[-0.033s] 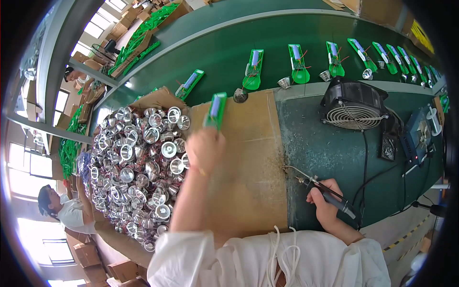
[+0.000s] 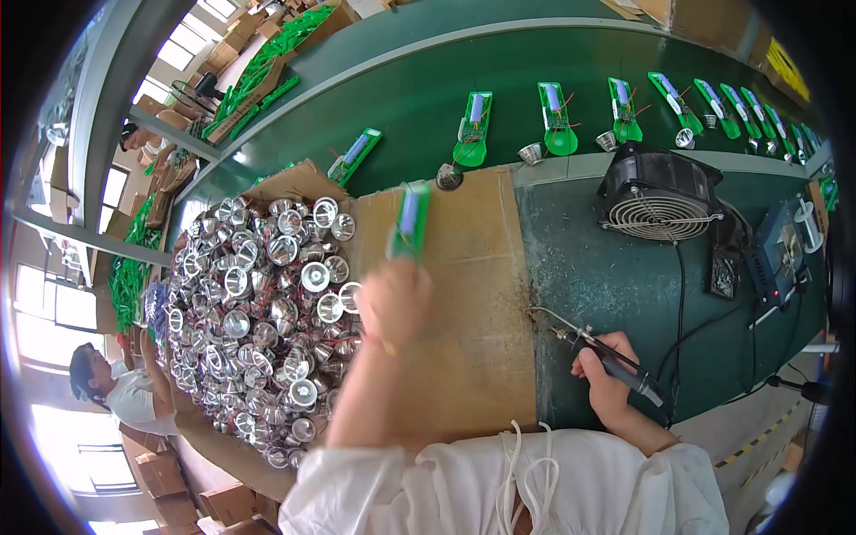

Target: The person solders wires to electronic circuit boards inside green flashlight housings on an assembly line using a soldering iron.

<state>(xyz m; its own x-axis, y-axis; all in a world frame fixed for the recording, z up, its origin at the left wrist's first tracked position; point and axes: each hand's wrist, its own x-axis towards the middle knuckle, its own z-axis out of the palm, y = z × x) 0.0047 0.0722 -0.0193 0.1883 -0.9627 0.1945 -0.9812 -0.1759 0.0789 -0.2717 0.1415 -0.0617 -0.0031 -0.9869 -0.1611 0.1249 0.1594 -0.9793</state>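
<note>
My left hand (image 2: 395, 301), slightly blurred, is closed on the lower end of a green plastic flashlight housing (image 2: 408, 225) with a pale blue battery inside. It hangs over the brown cardboard mat (image 2: 464, 348), just right of a big heap of silvery reflector cups (image 2: 259, 321) with thin red wires. In my right hand (image 2: 604, 367) is a soldering iron (image 2: 629, 370) with a thin bent metal tube at its front. The iron's tip end points left, over the mat's right edge. A small dark metal cup (image 2: 448, 177) sits at the mat's far edge.
More green housings (image 2: 555, 120) with batteries lie in a row along the far green surface, several with reflector cups beside them. A black fan (image 2: 660, 192), a soldering station (image 2: 776, 259) and cables stand to the right. Two people (image 2: 125, 383) work at the left.
My left hand has come nearer to me and a little to the right, carrying the green housing with it. The right hand and soldering iron hold their place.
</note>
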